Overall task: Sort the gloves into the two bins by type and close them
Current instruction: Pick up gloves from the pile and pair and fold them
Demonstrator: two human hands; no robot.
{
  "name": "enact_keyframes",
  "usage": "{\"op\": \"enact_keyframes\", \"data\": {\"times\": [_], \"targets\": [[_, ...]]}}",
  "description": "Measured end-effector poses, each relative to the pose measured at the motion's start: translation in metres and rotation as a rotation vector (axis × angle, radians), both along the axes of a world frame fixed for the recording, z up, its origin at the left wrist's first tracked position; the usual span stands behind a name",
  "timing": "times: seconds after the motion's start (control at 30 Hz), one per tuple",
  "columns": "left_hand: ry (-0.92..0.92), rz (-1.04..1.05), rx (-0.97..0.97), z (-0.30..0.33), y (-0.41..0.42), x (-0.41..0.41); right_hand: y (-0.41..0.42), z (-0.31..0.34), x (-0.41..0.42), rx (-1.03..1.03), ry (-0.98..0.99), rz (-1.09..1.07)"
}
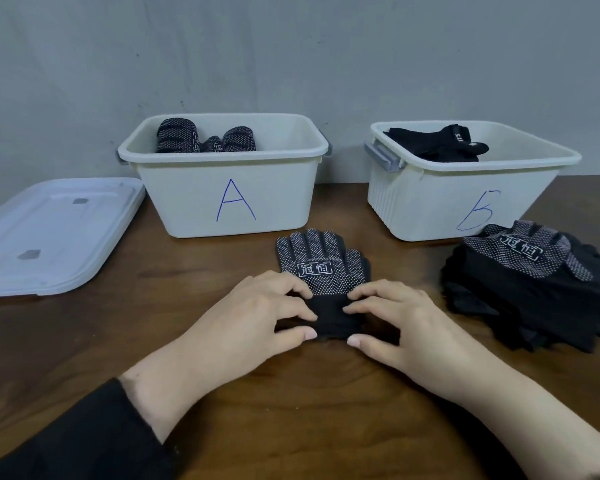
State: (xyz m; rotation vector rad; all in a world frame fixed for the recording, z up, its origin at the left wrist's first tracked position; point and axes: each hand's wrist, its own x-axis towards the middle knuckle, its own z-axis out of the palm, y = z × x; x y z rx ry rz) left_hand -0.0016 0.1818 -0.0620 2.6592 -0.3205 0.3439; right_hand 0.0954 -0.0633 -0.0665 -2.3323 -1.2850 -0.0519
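Wooden table, grey wall, both hands gripping dotted glove

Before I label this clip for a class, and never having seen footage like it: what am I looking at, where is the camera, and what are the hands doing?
There is no machine here: a person wears a wide-angle camera on the head, looking down at their own two hands over a wooden table. The left hand and right hand both pinch the cuff of a dotted black glove lying flat. Behind it stand two open white bins: bin A holds rolled dotted gloves, bin B holds plain black gloves. A pile of unsorted gloves lies at right, with a dotted one on top, and a lid lies flat at left.
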Motion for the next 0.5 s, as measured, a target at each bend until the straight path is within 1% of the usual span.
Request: {"op": "enact_keyframes", "data": {"times": [0.1, 0.17, 0.33, 0.43, 0.5], "targets": [[-0.007, -0.006, 0.011, 0.001, 0.001, -0.001, 0.003, -0.001, 0.000, -0.014, -0.140, -0.007], [-0.012, 0.009, 0.031, 0.003, -0.003, -0.001, 0.006, -0.001, 0.000, -0.017, -0.174, -0.009], [-0.059, 0.043, 0.164, 0.009, -0.017, 0.000, 0.010, 0.000, 0.001, 0.059, -0.160, -0.027], [-0.115, 0.072, 0.178, 0.009, -0.019, 0.001, 0.008, 0.002, -0.002, 0.082, -0.113, -0.021], [-0.123, 0.105, 0.142, 0.008, -0.018, 0.001, 0.006, 0.005, 0.000, 0.079, -0.081, -0.009]]}}
